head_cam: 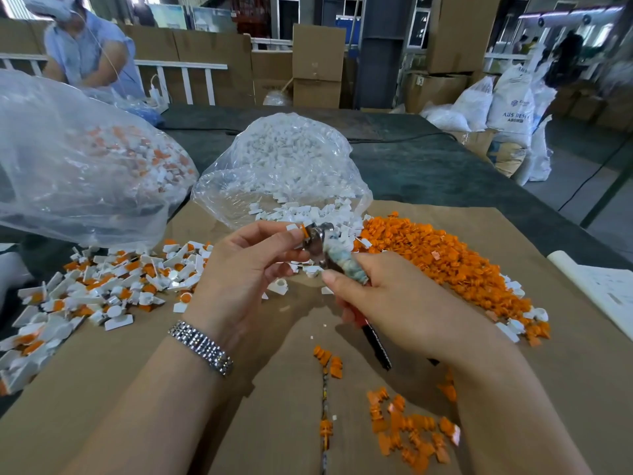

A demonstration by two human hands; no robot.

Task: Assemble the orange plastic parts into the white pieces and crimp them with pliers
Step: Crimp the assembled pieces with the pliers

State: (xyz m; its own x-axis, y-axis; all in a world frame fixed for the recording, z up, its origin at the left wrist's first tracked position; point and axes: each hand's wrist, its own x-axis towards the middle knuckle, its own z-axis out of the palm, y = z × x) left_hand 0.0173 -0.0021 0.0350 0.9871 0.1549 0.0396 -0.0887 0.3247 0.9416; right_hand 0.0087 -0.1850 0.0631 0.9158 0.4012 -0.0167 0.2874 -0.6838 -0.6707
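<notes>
My left hand (245, 269) pinches a small white piece with an orange part (301, 230) in it, held up over the cardboard. My right hand (400, 303) grips the pliers (320, 245), whose metal jaws close on that piece; the tape-wrapped handles run back through my fist and a dark handle end sticks out below. A big heap of loose orange parts (445, 265) lies to the right. Loose white pieces (308, 214) spill from an open clear bag (287, 166) just beyond my hands.
A pile of assembled white-and-orange pieces (113, 286) covers the left of the brown cardboard sheet (137, 389). A larger clear bag (78, 159) of them stands far left. Scattered orange parts (407, 430) lie near me. A person in blue (89, 53) works at the far left.
</notes>
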